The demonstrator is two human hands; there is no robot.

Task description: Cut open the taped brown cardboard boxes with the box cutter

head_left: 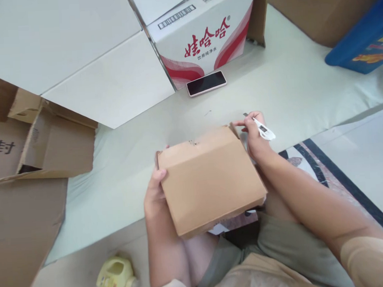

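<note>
A flat brown cardboard box (pixel 210 181) rests tilted over my lap. My left hand (pixel 153 189) grips its left edge, thumb on top and fingers hidden underneath. My right hand (pixel 254 133) is at the box's far right corner, closed around a small white utility knife (pixel 264 131), whose blade end points toward the torn top edge of the box.
A phone (pixel 206 83) lies on the pale floor before a white carton with red print (pixel 201 34). Opened brown cartons (pixel 45 143) sit at the left, a large white box (pixel 76 59) behind them. A yellow bottle (pixel 115 274) is near my left knee, and a blue bin (pixel 363 42) stands far right.
</note>
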